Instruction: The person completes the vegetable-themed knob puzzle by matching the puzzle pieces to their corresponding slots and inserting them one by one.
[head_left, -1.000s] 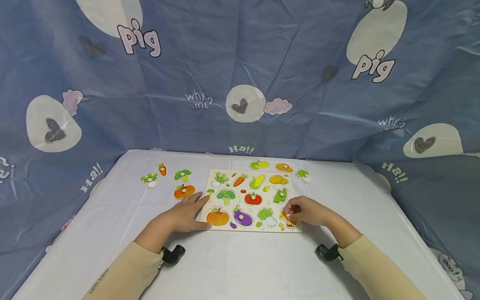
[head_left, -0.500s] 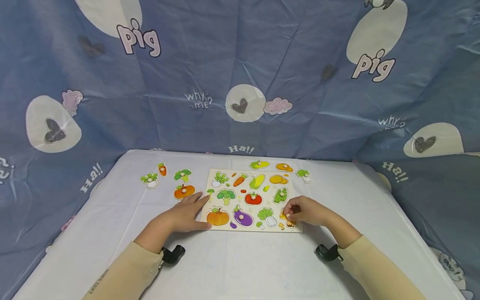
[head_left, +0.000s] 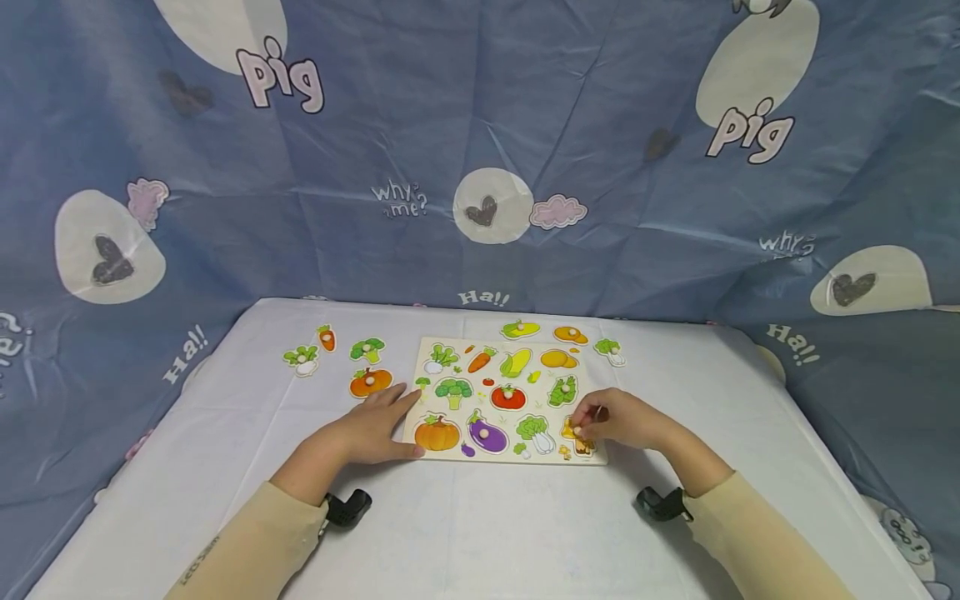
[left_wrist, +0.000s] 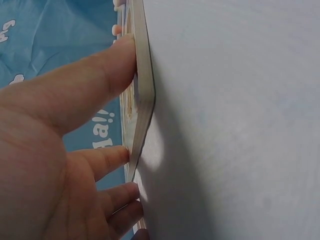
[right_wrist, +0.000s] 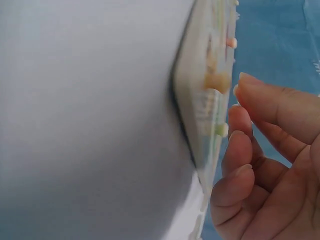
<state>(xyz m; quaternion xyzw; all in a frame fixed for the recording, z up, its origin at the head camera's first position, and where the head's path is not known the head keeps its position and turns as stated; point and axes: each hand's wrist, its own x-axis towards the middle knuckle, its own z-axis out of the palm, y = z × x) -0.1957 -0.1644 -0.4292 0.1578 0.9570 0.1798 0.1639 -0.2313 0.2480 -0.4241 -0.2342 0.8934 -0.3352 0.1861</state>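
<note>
Mushroom piece [head_left: 582, 447]: one, in the near right corner of the board [head_left: 506, 457], just under the fingertips of the right hand [head_left: 618, 419].
Right fingers: loosely curled, grasping nothing; the wrist view shows them just off the knob.
Left hand [head_left: 375, 433]: spread at the board's left edge, released, thumb touching it.
Other knobbed pieces aboard: three; tomato [head_left: 517, 400] and eggplant [head_left: 495, 438] between the hands, leafy green [head_left: 562, 391] beyond the right fingers.
Loose beyond left fingers: four; pumpkin [head_left: 371, 384], broccoli [head_left: 360, 347], carrot [head_left: 326, 339], turnip [head_left: 302, 361].
Loose beyond right fingers: three; corn [head_left: 521, 331], potatoes [head_left: 570, 335], cabbage [head_left: 610, 352].
</note>
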